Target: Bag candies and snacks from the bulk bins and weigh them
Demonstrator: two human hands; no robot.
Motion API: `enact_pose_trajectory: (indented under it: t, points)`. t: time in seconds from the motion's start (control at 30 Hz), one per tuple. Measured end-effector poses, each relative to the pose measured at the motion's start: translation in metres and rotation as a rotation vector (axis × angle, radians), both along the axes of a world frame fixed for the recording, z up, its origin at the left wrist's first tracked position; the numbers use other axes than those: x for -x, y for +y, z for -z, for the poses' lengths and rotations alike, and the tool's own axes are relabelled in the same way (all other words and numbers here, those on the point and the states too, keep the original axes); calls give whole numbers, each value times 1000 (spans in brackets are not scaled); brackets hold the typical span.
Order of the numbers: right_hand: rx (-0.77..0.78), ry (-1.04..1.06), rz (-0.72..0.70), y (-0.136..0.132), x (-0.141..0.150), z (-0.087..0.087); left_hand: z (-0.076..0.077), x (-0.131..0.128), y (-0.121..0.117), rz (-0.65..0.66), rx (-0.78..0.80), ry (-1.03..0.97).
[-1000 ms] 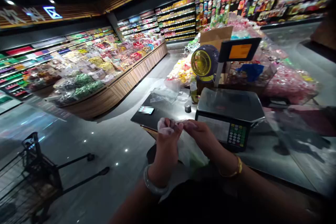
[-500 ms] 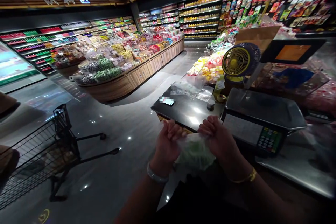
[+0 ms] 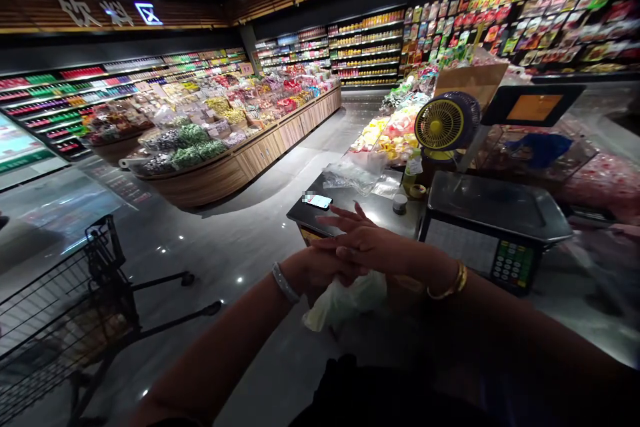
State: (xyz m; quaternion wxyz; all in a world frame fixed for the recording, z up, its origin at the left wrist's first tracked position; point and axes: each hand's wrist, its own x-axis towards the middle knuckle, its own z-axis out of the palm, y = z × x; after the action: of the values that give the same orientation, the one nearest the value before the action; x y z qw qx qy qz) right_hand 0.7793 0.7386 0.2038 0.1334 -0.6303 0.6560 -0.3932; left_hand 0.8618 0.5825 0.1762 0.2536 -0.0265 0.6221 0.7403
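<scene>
A thin, whitish-green plastic bag (image 3: 347, 299) hangs below my hands, in front of the counter's edge. My left hand (image 3: 320, 268), with a pale band on its wrist, is closed on the bag's upper part; my right hand partly covers its fingers. My right hand (image 3: 373, 247), with a gold bracelet on its wrist, lies across the top of the left with its fingers stretched out and apart. What is inside the bag is too dark to make out.
A phone (image 3: 319, 201), clear plastic bags (image 3: 353, 177) and a small round container (image 3: 399, 203) lie on the dark counter (image 3: 357, 210). On the right stand a weighing scale (image 3: 495, 203) and a fan (image 3: 445, 123). A shopping cart (image 3: 107, 267) is at the left.
My hands were closed side by side, stretching the bag's top between them. Now the right has crossed over the left and its fingers have opened. The bag has swung leftward, and the view has shifted slightly.
</scene>
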Motion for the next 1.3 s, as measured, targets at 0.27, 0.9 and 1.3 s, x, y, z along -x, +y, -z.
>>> enact_pose_trajectory:
  t: [0.27,0.9,1.3]
  points:
    - [-101,-129,-50,-12,38,-6,-1,2,-26,-1,-128,-34]
    - [130,306,412,-122,-87,50,0,-97,-123,-600,-37,130]
    - [15,-406,-54,-292,-80,76,-7,-146,-246,-597,708,339]
